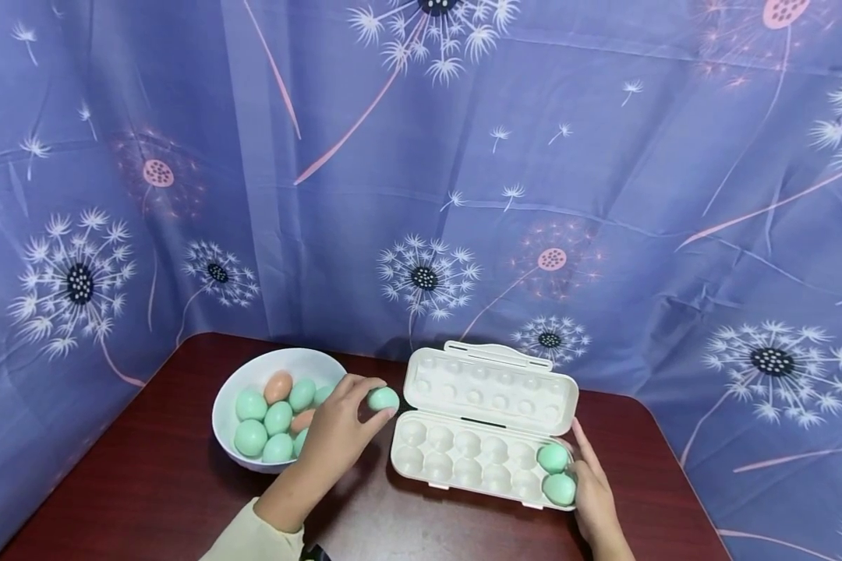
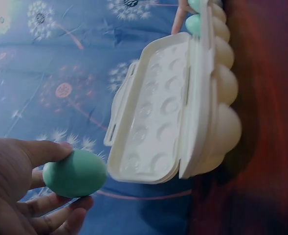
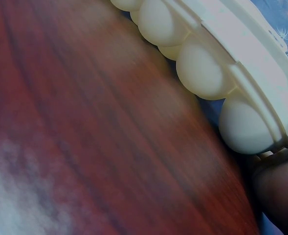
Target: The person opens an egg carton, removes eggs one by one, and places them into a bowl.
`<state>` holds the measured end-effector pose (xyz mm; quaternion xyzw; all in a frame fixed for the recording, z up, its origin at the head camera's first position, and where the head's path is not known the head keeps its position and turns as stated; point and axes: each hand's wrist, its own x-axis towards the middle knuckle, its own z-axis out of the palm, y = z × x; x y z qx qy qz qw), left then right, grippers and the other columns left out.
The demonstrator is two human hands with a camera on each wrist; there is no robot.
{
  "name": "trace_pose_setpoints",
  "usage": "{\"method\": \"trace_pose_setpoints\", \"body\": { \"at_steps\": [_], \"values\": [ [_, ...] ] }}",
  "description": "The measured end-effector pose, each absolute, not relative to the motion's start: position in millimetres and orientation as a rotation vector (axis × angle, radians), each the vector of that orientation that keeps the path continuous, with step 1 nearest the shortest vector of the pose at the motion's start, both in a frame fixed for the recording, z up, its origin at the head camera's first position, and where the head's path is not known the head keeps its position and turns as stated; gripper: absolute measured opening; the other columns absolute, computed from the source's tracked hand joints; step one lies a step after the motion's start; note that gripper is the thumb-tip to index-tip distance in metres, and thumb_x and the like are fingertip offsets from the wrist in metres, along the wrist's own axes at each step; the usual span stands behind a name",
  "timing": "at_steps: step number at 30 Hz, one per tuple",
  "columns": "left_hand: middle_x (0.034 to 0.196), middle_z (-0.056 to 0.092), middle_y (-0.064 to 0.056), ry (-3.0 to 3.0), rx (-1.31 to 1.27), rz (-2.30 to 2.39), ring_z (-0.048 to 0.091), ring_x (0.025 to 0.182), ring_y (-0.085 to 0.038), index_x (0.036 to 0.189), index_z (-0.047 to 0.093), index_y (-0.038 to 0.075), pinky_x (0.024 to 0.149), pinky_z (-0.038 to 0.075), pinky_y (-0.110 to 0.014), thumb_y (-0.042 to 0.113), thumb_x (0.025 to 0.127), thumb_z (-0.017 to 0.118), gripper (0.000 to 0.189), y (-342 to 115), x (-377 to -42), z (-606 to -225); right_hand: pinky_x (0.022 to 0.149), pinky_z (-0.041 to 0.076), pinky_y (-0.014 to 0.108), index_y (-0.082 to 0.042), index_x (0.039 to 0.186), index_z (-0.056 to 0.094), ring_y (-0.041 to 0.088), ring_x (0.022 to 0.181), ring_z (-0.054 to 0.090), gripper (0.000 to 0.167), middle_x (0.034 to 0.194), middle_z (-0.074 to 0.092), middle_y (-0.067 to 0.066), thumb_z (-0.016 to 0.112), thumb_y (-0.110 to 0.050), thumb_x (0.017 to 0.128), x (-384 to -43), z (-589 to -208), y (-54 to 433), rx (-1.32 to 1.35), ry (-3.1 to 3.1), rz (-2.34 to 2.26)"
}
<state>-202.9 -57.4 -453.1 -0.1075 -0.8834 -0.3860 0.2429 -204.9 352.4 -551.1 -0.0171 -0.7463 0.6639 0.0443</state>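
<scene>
A green egg is pinched between the thumb and fingers of my left hand, just right of the bowl. The left wrist view shows the same green egg held away from the carton. My right hand grips the right end of an open white egg carton, its thumb by the rim and one finger stretched along the side. Two green eggs, an upper one and a lower one, sit in the carton's rightmost cups. In the right wrist view, the right hand is only partly visible at the carton's end.
On the left stands a white bowl with several green eggs and two brown ones, one a brown egg. The dark red wooden table carries everything. A blue curtain with dandelion prints hangs behind the table.
</scene>
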Motion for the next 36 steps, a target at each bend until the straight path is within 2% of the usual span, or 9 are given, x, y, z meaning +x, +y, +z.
{"method": "trace_pose_setpoints", "body": {
  "at_steps": [6,15,20,29,36],
  "values": [
    [0.106,0.064,-0.005,-2.448,-0.242,-1.031,0.059,0.075,-0.017,0.116,0.070,0.014,0.066,0.050,-0.028,0.025,0.082,0.084,0.038,-77.2,-205.9,-444.0,0.091,0.045,0.010,-0.025,0.163,0.016,-0.011,0.115,0.055,0.073,0.131,0.058,-0.021,0.027,0.005,0.098,-205.3,-552.2,353.2,-0.019,-2.299,2.004],
    [0.115,0.067,-0.013,-2.452,-0.202,-0.977,0.068,0.102,-0.030,0.119,0.071,0.009,0.084,0.056,-0.045,0.016,0.082,0.083,0.039,-97.6,-209.5,-437.3,0.091,0.047,0.011,-0.024,0.164,0.015,-0.009,0.116,0.056,0.073,0.132,0.058,-0.020,0.026,0.006,0.098,-204.9,-554.0,354.2,0.008,-2.286,2.018],
    [0.120,0.067,-0.014,-2.505,-0.167,-0.958,0.068,0.107,-0.034,0.122,0.070,0.008,0.090,0.055,-0.048,0.012,0.081,0.082,0.043,-103.1,-210.7,-434.9,0.091,0.047,0.012,-0.023,0.164,0.015,-0.008,0.114,0.056,0.073,0.129,0.059,-0.021,0.026,0.006,0.098,-205.3,-554.4,354.4,0.009,-2.270,2.023],
    [0.122,0.065,-0.017,-2.640,-0.097,-0.938,0.062,0.111,-0.040,0.120,0.068,0.004,0.095,0.048,-0.050,0.011,0.081,0.079,0.042,-114.7,-213.5,-434.3,0.090,0.048,0.012,-0.024,0.164,0.015,-0.009,0.115,0.055,0.073,0.130,0.058,-0.022,0.026,0.006,0.098,-204.9,-552.6,353.7,-0.013,-2.286,2.026],
    [0.115,0.064,-0.018,-2.755,-0.126,-0.924,0.062,0.106,-0.038,0.117,0.070,0.004,0.090,0.051,-0.050,0.007,0.079,0.077,0.039,-120.3,-215.8,-437.1,0.086,0.050,0.015,-0.028,0.163,0.015,-0.007,0.111,0.057,0.073,0.127,0.059,-0.024,0.025,0.004,0.099,-204.5,-550.5,352.8,-0.051,-2.293,2.032]
  ]
}}
